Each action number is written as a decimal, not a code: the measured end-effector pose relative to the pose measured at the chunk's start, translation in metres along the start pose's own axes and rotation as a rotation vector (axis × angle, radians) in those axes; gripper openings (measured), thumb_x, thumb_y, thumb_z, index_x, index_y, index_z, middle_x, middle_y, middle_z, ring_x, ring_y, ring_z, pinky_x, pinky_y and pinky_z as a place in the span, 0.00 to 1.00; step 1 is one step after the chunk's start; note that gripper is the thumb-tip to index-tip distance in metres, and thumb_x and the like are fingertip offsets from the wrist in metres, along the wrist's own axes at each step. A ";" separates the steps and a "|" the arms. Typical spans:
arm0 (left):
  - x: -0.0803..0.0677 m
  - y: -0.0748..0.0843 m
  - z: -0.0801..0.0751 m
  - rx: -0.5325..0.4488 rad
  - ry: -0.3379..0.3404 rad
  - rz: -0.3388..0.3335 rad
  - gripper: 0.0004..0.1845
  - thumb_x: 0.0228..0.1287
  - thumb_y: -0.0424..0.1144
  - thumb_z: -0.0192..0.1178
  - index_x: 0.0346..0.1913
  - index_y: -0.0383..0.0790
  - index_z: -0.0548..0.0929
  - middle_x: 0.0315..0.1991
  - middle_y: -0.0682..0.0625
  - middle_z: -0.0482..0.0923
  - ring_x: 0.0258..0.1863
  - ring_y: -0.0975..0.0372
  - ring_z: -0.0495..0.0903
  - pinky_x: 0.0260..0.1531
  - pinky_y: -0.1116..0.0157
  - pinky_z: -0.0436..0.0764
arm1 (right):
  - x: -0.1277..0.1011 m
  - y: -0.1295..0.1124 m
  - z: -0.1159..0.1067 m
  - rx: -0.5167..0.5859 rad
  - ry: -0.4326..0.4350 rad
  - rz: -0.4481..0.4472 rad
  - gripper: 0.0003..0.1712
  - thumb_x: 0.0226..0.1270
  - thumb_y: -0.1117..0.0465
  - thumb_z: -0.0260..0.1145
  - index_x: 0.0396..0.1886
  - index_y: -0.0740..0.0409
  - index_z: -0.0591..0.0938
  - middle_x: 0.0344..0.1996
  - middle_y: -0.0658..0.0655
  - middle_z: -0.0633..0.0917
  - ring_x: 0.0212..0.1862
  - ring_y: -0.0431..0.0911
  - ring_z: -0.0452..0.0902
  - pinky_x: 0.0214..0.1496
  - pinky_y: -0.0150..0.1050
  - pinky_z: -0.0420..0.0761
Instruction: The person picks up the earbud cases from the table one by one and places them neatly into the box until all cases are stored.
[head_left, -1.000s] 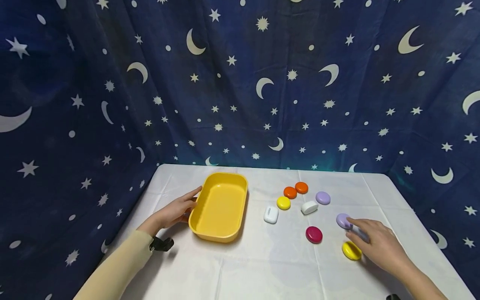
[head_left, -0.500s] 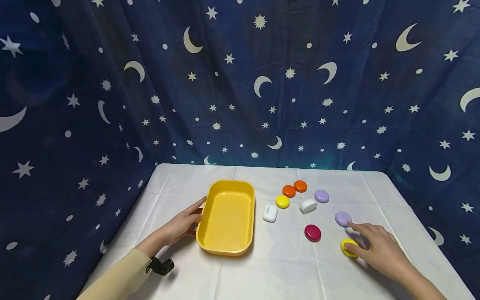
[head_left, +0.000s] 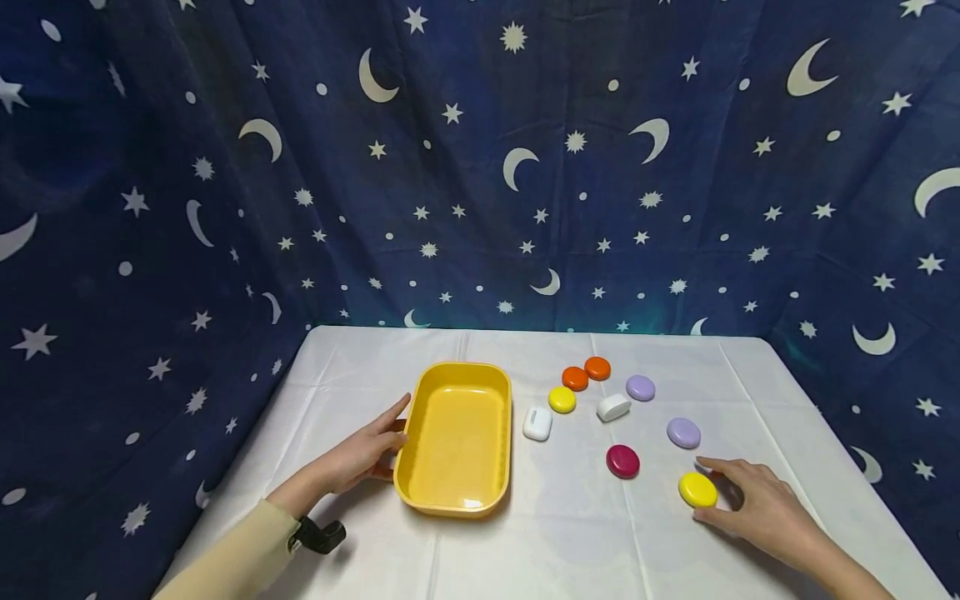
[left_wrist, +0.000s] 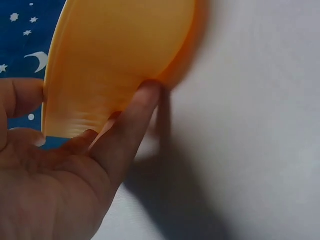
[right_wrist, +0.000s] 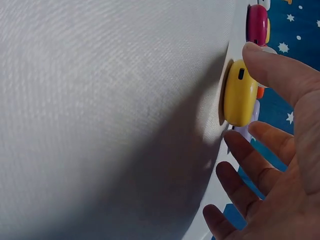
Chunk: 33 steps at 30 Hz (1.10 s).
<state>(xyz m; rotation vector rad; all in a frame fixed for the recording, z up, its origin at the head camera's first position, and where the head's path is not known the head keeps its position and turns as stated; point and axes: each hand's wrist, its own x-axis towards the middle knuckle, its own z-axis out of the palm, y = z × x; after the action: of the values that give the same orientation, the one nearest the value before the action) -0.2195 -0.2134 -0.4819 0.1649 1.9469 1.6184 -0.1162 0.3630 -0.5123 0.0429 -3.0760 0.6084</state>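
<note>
My left hand (head_left: 367, 454) touches the left side of a yellow rectangular tray (head_left: 491, 492), which stands on the white table. In the left wrist view, the fingers (left_wrist: 122, 137) lie extended against the tray's outer wall (left_wrist: 120, 55). My right hand (head_left: 765, 508) is spread at the table's right side, thumb and forefinger apart on either side of a yellow round case (head_left: 698, 489). The right wrist view shows that yellow case (right_wrist: 240, 97) with a small dark slot in its edge, close to the thumb. Just beyond it lies a lilac round case (head_left: 684, 432).
Left of the right hand lies a crimson round case (head_left: 623, 462). Farther back are another lilac case (head_left: 641, 387), a white case on its side (head_left: 613, 407), a second yellow case (head_left: 562, 400), two orange ones (head_left: 575, 378) and a white earbud case (head_left: 537, 423). A starry curtain (head_left: 450, 167) surrounds the table.
The tray has slid nearer and slightly right with my left hand on it. My right hand has drawn back from the near lilac case to the yellow case.
</note>
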 end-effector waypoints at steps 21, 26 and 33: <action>0.017 0.009 -0.019 -0.068 -0.155 -0.033 0.47 0.73 0.32 0.54 0.84 0.63 0.39 0.82 0.38 0.39 0.69 0.45 0.69 0.48 0.47 0.85 | 0.004 -0.001 0.001 0.057 -0.109 0.068 0.48 0.46 0.39 0.82 0.63 0.61 0.80 0.54 0.66 0.82 0.51 0.60 0.72 0.54 0.67 0.72; 0.016 0.006 -0.017 -0.019 -0.116 -0.016 0.45 0.74 0.33 0.52 0.84 0.62 0.40 0.82 0.36 0.37 0.70 0.44 0.67 0.48 0.49 0.84 | 0.005 -0.001 0.001 0.059 -0.112 0.077 0.48 0.47 0.38 0.81 0.63 0.61 0.80 0.54 0.67 0.82 0.51 0.60 0.71 0.54 0.67 0.72; 0.014 0.001 -0.014 -0.004 -0.079 0.012 0.43 0.75 0.34 0.50 0.84 0.62 0.42 0.82 0.35 0.38 0.68 0.44 0.69 0.53 0.49 0.83 | 0.007 -0.001 0.002 0.061 -0.111 0.081 0.47 0.47 0.40 0.82 0.63 0.62 0.81 0.53 0.66 0.82 0.50 0.60 0.71 0.53 0.67 0.72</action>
<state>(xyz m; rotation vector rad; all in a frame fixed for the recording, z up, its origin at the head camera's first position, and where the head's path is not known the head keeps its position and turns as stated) -0.2385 -0.2183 -0.4849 0.2362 1.8861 1.5987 -0.1230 0.3609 -0.5139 -0.0503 -3.1787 0.7271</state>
